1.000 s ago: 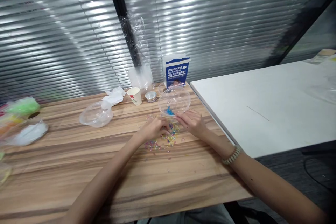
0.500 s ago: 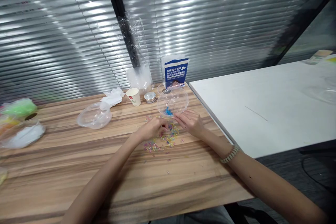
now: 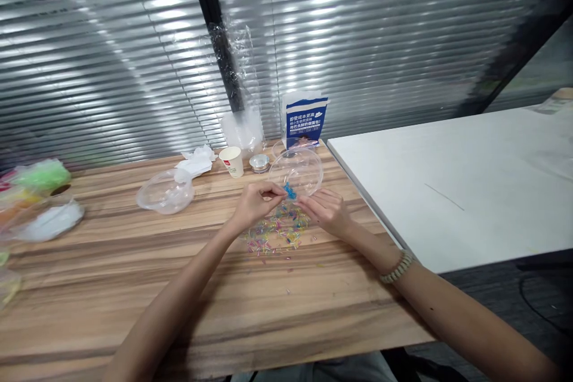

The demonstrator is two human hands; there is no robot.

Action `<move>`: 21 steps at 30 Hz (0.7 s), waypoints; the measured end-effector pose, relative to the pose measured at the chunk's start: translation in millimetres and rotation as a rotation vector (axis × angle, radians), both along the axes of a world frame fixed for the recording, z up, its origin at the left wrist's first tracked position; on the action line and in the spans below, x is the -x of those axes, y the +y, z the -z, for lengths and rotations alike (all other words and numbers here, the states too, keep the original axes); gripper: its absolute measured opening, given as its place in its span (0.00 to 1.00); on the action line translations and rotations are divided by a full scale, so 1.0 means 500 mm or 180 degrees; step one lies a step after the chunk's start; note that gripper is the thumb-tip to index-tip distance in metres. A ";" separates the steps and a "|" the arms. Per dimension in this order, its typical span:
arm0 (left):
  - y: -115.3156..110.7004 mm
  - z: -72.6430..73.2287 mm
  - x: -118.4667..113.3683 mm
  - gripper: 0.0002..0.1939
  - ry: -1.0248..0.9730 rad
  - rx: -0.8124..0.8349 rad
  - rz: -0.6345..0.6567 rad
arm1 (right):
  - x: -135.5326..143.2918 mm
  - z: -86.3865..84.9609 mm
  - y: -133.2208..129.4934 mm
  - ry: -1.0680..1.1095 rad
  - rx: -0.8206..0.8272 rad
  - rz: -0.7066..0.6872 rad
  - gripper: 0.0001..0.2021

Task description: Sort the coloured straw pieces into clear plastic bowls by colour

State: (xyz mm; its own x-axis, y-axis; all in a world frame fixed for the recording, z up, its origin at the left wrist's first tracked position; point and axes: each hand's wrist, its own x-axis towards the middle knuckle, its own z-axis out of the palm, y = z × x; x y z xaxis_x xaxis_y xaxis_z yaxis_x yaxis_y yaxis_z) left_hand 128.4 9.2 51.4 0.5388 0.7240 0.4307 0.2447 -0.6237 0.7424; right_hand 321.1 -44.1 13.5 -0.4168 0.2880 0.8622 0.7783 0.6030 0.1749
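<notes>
A clear round bowl (image 3: 304, 168) is tilted toward me, with small blue pieces (image 3: 289, 191) gathered at its near side. My right hand (image 3: 326, 210) grips the bowl's near rim. At the left of the rim is my left hand (image 3: 258, 203), its thumb and forefinger pinched together beside the blue pieces; whatever is between the fingertips is too small to make out. Below both hands, many small pink, yellow and blue pieces (image 3: 277, 233) lie scattered on the wooden table (image 3: 250, 322).
Behind the bowl stands a blue and white packet (image 3: 306, 122). A paper cup (image 3: 231, 162), a round tin (image 3: 259, 163), crumpled tissue (image 3: 197, 161) and a clear container (image 3: 165, 192) are to its left. Bags (image 3: 42, 176) lie far left; a white table (image 3: 447, 191) adjoins at right.
My left hand has risen from the scattered pieces to the bowl's rim, its fingertips now by the blue pieces. My right hand still holds the bowl. The view has shifted slightly.
</notes>
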 end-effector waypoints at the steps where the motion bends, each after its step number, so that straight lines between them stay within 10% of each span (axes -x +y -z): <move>1: 0.002 0.004 0.000 0.04 -0.0036 -0.0089 -0.0090 | 0.001 0.000 -0.002 -0.0015 0.0006 -0.0008 0.04; 12: 0.015 0.037 0.004 0.09 0.0625 -0.2073 -0.0442 | -0.005 0.010 -0.002 0.0136 0.0179 0.0070 0.04; 21: 0.034 0.083 0.007 0.08 0.1960 -0.1857 0.0284 | -0.012 0.017 0.000 0.0587 0.0229 0.0316 0.04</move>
